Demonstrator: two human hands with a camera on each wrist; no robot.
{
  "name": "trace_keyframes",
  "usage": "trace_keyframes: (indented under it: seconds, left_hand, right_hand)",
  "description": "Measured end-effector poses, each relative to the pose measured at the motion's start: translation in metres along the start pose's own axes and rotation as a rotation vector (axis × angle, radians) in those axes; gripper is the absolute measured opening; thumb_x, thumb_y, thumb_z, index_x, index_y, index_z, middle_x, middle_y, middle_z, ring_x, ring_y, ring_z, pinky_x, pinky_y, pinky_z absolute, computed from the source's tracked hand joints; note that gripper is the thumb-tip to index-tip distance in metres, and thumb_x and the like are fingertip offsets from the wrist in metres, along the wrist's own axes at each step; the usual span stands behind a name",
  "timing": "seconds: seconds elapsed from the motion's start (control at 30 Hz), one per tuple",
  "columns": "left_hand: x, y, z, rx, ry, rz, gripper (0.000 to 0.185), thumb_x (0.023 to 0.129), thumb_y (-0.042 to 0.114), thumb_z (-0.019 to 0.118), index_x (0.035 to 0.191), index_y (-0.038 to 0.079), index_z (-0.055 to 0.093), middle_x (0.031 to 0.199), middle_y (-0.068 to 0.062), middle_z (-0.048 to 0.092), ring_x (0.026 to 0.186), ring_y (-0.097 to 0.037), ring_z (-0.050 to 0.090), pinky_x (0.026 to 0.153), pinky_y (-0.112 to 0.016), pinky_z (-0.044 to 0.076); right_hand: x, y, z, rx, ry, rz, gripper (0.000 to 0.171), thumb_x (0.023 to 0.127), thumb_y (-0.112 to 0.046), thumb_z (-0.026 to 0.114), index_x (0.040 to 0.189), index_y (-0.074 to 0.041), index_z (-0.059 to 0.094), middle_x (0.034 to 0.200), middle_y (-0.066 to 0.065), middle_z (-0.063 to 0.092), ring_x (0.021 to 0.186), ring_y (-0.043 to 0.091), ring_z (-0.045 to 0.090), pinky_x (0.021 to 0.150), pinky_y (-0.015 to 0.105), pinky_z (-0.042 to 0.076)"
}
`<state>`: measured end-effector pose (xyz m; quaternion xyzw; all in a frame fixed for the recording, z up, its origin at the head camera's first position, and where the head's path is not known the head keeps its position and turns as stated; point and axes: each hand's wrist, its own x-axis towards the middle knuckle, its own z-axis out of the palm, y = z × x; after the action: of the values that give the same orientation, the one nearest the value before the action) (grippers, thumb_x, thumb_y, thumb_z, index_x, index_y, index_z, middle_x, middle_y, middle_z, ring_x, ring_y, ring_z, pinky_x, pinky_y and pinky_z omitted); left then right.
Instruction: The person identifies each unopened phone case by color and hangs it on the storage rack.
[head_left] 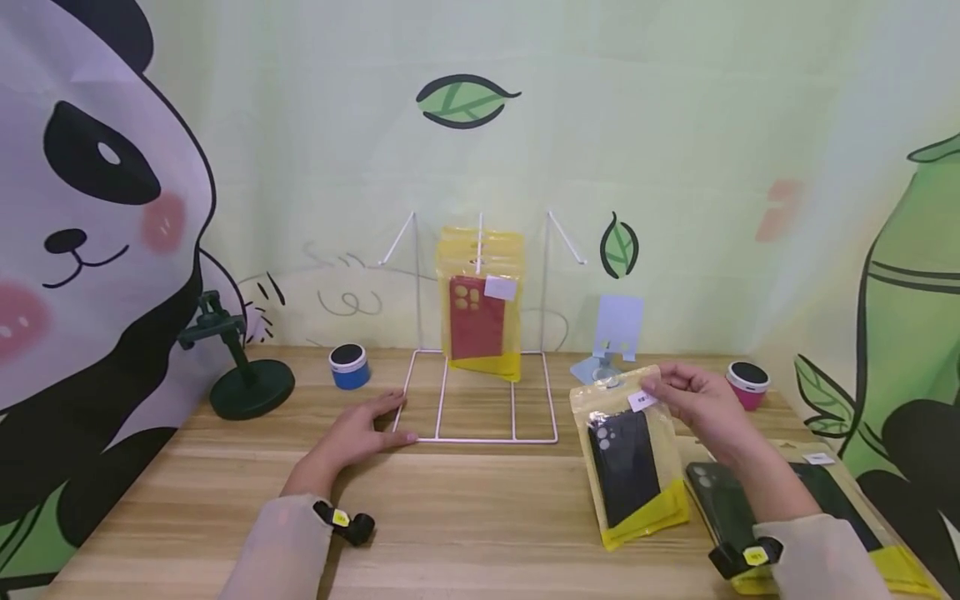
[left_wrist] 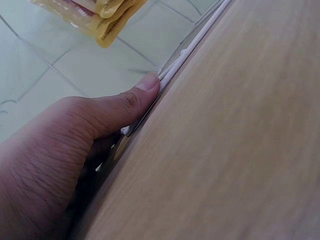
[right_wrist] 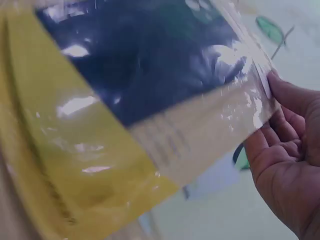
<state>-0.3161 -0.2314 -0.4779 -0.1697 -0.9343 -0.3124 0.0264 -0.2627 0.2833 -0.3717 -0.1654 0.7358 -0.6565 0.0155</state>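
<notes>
In the head view my right hand (head_left: 697,408) pinches the top corner of a clear-fronted yellow pouch (head_left: 592,450) with a dark phone case (head_left: 624,467) inside, held tilted above the table. The right wrist view shows my thumb (right_wrist: 295,97) on the pouch's edge beside its white label. My left hand (head_left: 358,437) rests at the front left corner of a white wire display rack (head_left: 487,440), thumb and fingers spread along its base wires. On the rack's middle hook hang several similar pouches (head_left: 486,367), the front one with a red phone case (head_left: 477,321).
More pouched phone cases (head_left: 847,496) lie at the right, under my forearm. Behind the held pouch is a light blue phone stand (head_left: 618,325). A pink speaker (head_left: 747,383), a blue speaker (head_left: 349,367) and a dark green stand (head_left: 251,388) stand farther back on the wooden table (head_left: 465,517).
</notes>
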Motion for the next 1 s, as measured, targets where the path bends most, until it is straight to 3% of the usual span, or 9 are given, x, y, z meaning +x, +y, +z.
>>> trace_keyframes:
  seconds: [0.3,0.47,0.6,0.77,1.0]
  left_hand:
    - [0.001,-0.001,0.001,-0.005,-0.001,0.002,0.087,0.081,0.061,0.076,0.149,0.014,0.051,0.157,-0.011,0.041,0.146,-0.035,0.033,0.118,-0.056,0.026]
    - [0.000,0.000,0.001,-0.002,0.007,-0.001,0.087,0.079,0.062,0.076,0.148,0.014,0.053,0.157,-0.010,0.042,0.146,-0.033,0.035,0.117,-0.055,0.027]
    - [0.000,0.002,-0.001,-0.005,0.006,0.007,0.087,0.080,0.063,0.075,0.149,0.015,0.052,0.157,-0.009,0.042,0.146,-0.033,0.035,0.118,-0.055,0.027]
    - [0.000,0.002,-0.003,-0.010,0.007,0.012,0.087,0.080,0.062,0.077,0.148,0.015,0.052,0.156,-0.009,0.043,0.145,-0.032,0.036,0.118,-0.053,0.027]
    - [-0.002,-0.001,-0.003,-0.015,-0.004,-0.008,0.087,0.080,0.062,0.076,0.149,0.015,0.051,0.157,-0.008,0.042,0.146,-0.032,0.035,0.118,-0.054,0.026]
  right_hand:
    - [0.008,-0.053,0.029,-0.116,0.213,-0.199,0.023,0.097,-0.021,0.070,0.108,-0.002,0.068,0.094,0.001,0.075,0.083,0.013,0.066,0.076,0.020,0.054]
    - [0.024,-0.080,0.048,0.034,0.333,-0.295,0.022,0.093,-0.017,0.075,0.108,-0.002,0.071,0.092,0.002,0.074,0.080,0.015,0.065,0.073,0.019,0.055]
    - [0.039,-0.098,0.061,0.089,0.430,-0.350,0.026,0.090,-0.021,0.078,0.108,-0.003,0.073,0.092,0.004,0.074,0.079,0.018,0.065,0.071,0.019,0.055]
    - [0.056,-0.107,0.069,0.106,0.496,-0.370,0.030,0.088,-0.026,0.079,0.108,-0.004,0.074,0.094,0.005,0.075,0.081,0.020,0.066,0.074,0.020,0.056]
    - [0.073,-0.098,0.073,0.147,0.544,-0.351,0.028,0.087,-0.024,0.081,0.106,-0.004,0.075,0.090,0.005,0.074,0.077,0.018,0.065,0.071,0.020,0.057]
